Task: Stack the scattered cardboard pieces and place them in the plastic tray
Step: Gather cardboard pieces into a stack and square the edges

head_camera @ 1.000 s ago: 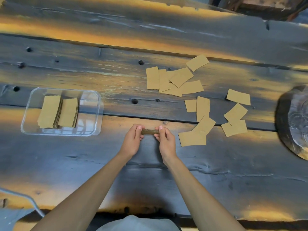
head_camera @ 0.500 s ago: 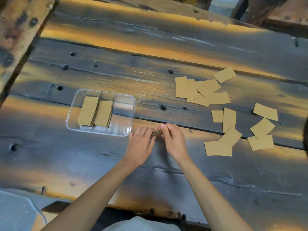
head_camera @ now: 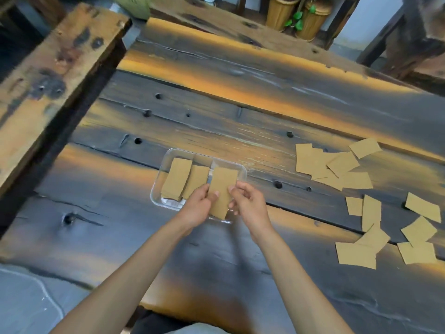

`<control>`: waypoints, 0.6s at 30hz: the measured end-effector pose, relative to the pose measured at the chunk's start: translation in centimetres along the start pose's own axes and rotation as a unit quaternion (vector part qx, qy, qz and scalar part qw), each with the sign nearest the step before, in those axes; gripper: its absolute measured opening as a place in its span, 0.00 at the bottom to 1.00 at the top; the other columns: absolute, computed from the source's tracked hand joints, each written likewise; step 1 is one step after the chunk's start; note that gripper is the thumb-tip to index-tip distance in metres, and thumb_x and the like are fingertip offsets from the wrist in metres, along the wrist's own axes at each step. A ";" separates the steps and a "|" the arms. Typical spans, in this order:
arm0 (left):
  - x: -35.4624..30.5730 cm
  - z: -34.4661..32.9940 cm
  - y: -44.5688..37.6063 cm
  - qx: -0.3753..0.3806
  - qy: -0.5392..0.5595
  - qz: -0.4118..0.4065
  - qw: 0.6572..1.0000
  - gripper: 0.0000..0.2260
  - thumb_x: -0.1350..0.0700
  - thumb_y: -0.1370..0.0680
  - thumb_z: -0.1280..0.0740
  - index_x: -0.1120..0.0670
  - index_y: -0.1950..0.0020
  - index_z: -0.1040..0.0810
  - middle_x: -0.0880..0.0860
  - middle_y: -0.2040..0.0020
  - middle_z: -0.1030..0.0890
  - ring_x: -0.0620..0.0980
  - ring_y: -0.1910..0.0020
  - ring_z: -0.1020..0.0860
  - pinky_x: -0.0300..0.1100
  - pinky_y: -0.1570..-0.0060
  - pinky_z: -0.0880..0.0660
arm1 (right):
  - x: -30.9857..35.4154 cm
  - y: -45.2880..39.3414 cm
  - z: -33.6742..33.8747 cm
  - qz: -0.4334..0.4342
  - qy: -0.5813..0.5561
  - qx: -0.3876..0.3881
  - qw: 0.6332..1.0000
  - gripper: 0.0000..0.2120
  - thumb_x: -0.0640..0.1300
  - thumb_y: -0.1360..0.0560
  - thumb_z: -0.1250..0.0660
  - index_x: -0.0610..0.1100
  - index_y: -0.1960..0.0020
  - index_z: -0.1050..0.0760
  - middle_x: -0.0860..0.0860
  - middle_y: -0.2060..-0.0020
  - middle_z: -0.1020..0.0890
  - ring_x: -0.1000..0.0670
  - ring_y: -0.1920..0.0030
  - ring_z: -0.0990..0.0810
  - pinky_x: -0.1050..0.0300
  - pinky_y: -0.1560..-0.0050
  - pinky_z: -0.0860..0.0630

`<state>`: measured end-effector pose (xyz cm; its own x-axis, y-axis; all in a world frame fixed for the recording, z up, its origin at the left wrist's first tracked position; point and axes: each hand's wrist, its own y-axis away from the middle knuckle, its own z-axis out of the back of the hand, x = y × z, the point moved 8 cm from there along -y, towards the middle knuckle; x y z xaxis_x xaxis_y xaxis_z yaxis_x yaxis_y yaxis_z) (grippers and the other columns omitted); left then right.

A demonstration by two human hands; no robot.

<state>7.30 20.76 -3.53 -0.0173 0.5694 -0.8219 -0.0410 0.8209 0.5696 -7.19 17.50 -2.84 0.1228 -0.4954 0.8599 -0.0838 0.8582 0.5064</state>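
Observation:
A clear plastic tray [head_camera: 168, 157] sits on the dark wooden table in the middle of the view. Two cardboard stacks [head_camera: 179, 177] lie side by side in its left half. Over the tray's right half I hold a third cardboard stack [head_camera: 224, 184], flat side up. My left hand [head_camera: 198, 207] grips its left edge and my right hand [head_camera: 248, 204] touches its right edge. Several loose cardboard pieces [head_camera: 337, 165] lie scattered on the table to the right, and a second group of cardboard pieces [head_camera: 375, 235] lies nearer to me.
A raised wooden plank [head_camera: 48, 75] runs along the left side of the table. Bamboo containers with a green plant [head_camera: 298, 18] stand beyond the far edge. The table's near edge [head_camera: 144, 302] is just below my forearms.
Both hands carried the cardboard stack left from the table in front of me to above the tray's right half and turned it from edge-on to flat. The camera view shifted left.

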 end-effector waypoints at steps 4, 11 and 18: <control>1.4 3.1 -1.6 -0.001 0.046 0.063 0.997 0.09 0.58 0.18 0.37 0.59 0.41 0.21 0.60 0.44 0.16 0.57 0.46 0.17 0.48 0.43 0.20 | -1.3 -2.2 -2.9 -0.043 -0.012 -0.031 0.999 0.04 0.37 0.22 0.30 0.45 0.52 0.19 0.51 0.65 0.18 0.57 0.71 0.24 0.67 0.72 0.29; 0.4 8.6 -4.5 -0.126 -0.325 -0.023 0.937 0.15 0.55 0.21 0.36 0.57 0.36 0.27 0.54 0.40 0.24 0.54 0.38 0.26 0.46 0.37 0.30 | -4.1 -6.2 -6.5 -0.139 -0.026 -0.093 0.986 0.05 0.40 0.24 0.29 0.40 0.49 0.17 0.46 0.57 0.13 0.48 0.58 0.14 0.59 0.55 0.17; 1.9 8.9 -6.3 -0.038 -0.510 -0.048 0.858 0.25 0.47 0.26 0.47 0.58 0.34 0.29 0.58 0.38 0.31 0.58 0.37 0.33 0.46 0.33 0.37 | -4.7 -8.5 -8.3 -0.156 0.108 -0.103 0.976 0.09 0.42 0.26 0.32 0.46 0.65 0.21 0.55 0.71 0.20 0.50 0.65 0.22 0.56 0.55 0.22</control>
<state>16.38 17.05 -8.55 0.8717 0.2722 -0.4076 -0.0584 0.8833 0.4651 1.17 13.59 -11.71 0.3183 -0.7168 0.6204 0.1895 0.6893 0.6993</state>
